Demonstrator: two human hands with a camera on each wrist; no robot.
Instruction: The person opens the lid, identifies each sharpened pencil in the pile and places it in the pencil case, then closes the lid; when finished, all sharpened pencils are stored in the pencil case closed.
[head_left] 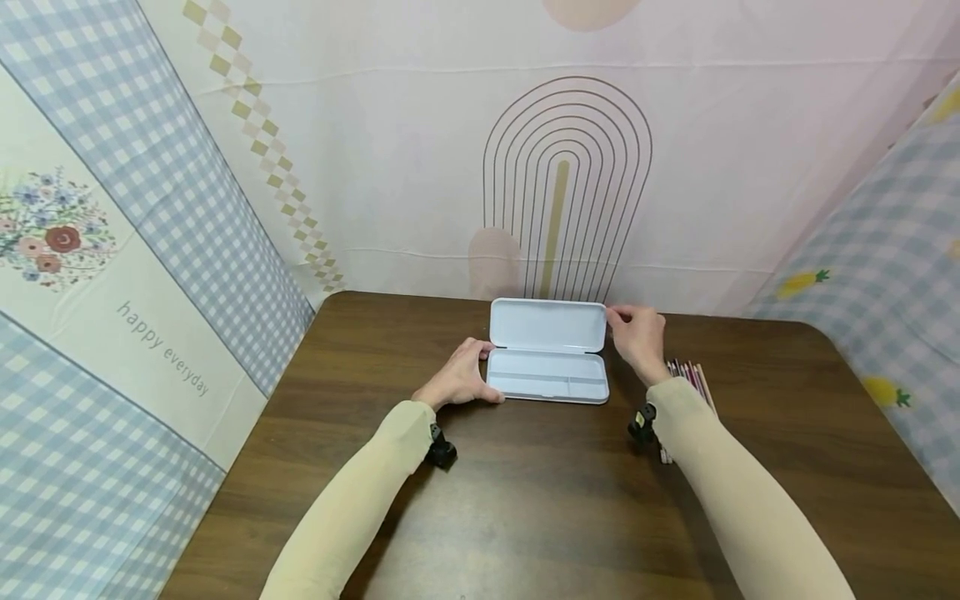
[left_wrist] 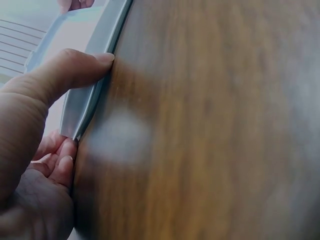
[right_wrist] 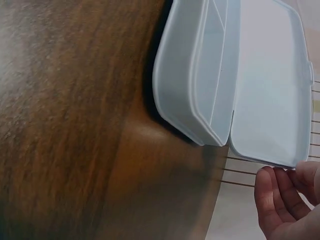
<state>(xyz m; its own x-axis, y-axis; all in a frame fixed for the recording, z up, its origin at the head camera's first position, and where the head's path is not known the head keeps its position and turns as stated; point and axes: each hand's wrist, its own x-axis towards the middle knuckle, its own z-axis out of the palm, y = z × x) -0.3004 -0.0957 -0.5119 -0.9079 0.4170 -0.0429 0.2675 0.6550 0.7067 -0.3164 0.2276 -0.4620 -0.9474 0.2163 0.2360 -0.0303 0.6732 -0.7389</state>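
Left hand gripped the left end of the case, thumb and fingers curled round its edge. The case lay open on the table, long axis left to right, between both grips, empty. Right hand touched the raised lid at its right corner with bent fingertips. Pencils lay just right of that grip. The wall cloth read "happy everyday".

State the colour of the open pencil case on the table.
The pencil case is pale blue-white, plain inside; the right wrist view shows it best.
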